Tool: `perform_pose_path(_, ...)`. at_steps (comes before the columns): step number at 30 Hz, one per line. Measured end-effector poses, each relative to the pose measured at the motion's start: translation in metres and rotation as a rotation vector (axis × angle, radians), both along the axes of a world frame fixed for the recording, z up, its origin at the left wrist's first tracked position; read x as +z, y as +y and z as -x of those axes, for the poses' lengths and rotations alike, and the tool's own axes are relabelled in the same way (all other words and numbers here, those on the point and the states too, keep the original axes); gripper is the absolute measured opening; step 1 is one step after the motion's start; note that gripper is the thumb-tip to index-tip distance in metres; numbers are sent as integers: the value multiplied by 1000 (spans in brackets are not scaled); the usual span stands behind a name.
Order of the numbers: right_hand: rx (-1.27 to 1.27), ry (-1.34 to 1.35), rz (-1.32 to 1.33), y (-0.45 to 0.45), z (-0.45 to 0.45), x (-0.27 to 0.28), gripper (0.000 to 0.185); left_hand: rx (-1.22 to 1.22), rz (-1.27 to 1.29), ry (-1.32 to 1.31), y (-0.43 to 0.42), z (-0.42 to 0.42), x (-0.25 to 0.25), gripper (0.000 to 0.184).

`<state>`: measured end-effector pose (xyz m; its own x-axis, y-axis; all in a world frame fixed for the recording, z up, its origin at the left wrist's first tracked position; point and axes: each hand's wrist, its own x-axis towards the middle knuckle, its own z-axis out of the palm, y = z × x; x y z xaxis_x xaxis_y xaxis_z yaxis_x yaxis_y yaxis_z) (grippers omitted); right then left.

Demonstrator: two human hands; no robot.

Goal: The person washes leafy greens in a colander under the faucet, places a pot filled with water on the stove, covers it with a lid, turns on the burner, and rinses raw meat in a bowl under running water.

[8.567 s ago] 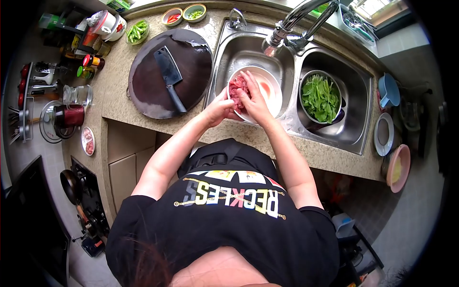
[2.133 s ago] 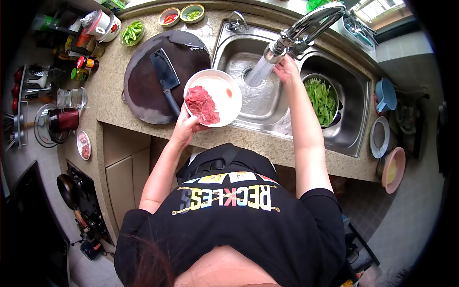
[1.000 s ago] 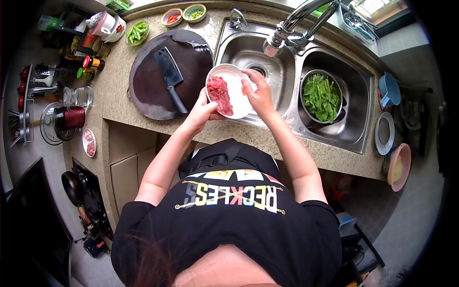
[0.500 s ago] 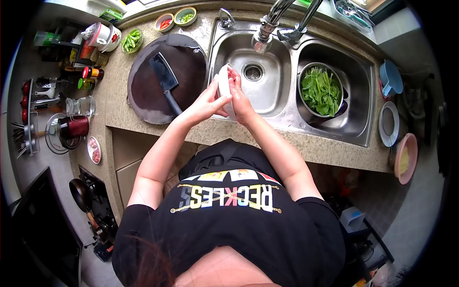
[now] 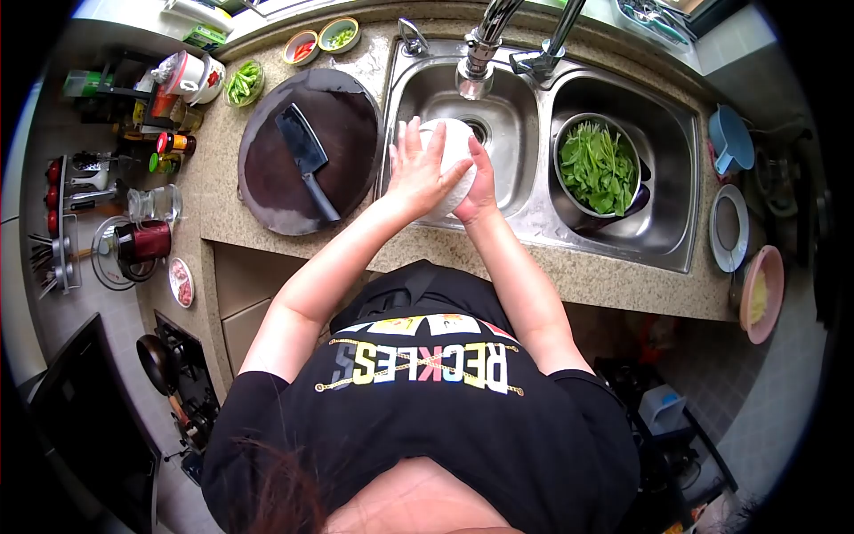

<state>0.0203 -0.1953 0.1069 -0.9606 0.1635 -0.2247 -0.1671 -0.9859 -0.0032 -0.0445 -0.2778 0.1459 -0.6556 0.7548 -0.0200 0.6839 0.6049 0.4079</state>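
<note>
A round white dish (image 5: 455, 158) is tilted between my hands over the near-left rim of the left sink basin (image 5: 516, 178); whether it is a plate or a shallow bowl I cannot tell. My left hand (image 5: 418, 173) lies against its face with the fingers spread, the thumb reaching across it. From the right, my right hand (image 5: 480, 189) grips the dish's edge, some of its fingers hidden behind it. Just beyond the hands hangs the faucet (image 5: 476, 67), its head above the basin. Left of them a cleaver (image 5: 304, 142) lies on a dark round chopping board (image 5: 262, 165).
In the right basin stands a pot (image 5: 569, 198) of leafy greens (image 5: 598, 167), with something dark purple beside it. Small bowls of cut red (image 5: 304, 46) and green (image 5: 340, 37) pieces sit behind the board. A plate of meat (image 5: 181, 283) lies left; a pink bowl (image 5: 762, 294) stands right.
The white dish has turned from nearly edge-on to showing its round face and moved slightly right. My left hand has spread over it; my right hand has shifted right. The view moved slightly.
</note>
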Motion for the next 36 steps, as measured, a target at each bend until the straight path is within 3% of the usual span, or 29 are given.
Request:
perform_pose_path(4,-42,19,-48,8,-5,3,61,-6,9,-141,11,-2,-3,85)
perform_pose_path(27,23,30,-38,14,-5,-11,58,53,18,-159,14,-7,-11,86)
perform_pose_path(36,88,41,-75,15,-3,-9,55,89,-54,-290,6,-4,-24,90)
